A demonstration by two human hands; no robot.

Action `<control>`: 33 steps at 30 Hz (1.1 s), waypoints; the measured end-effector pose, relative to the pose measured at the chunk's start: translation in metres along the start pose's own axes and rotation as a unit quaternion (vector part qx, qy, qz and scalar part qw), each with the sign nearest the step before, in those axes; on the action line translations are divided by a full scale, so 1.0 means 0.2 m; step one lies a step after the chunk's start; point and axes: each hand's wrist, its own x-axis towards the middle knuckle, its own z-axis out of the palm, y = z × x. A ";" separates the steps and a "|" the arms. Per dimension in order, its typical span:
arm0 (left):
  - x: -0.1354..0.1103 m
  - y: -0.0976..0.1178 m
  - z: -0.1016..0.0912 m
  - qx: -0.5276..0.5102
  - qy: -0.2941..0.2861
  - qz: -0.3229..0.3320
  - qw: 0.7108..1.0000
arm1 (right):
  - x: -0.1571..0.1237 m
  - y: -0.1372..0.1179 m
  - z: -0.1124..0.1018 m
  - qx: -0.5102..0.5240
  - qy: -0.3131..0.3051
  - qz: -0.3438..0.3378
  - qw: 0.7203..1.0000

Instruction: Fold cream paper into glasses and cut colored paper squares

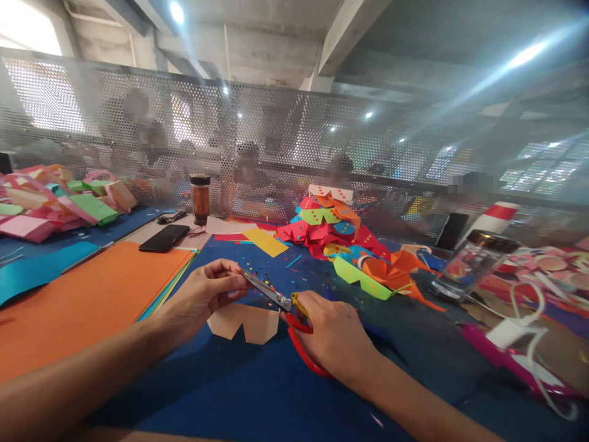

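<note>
Scissors (276, 298) — right hand (334, 334) fingers closed in handles | left hand (207, 291) fingers pinch peach paper (243, 323)

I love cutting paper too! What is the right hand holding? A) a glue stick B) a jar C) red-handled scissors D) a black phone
C: the right hand grips red-handled scissors, their blades pointing toward the left hand, above a peach paper piece.
</note>
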 end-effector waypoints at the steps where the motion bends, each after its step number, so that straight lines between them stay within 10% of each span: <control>1: 0.00 0.00 0.00 0.001 0.002 0.000 1.000 | 0.00 0.00 0.00 0.000 -0.003 0.001 1.000; 33: 0.05 0.01 -0.06 0.025 -0.004 -0.005 1.000 | 0.04 0.03 -0.03 0.080 0.003 0.051 0.995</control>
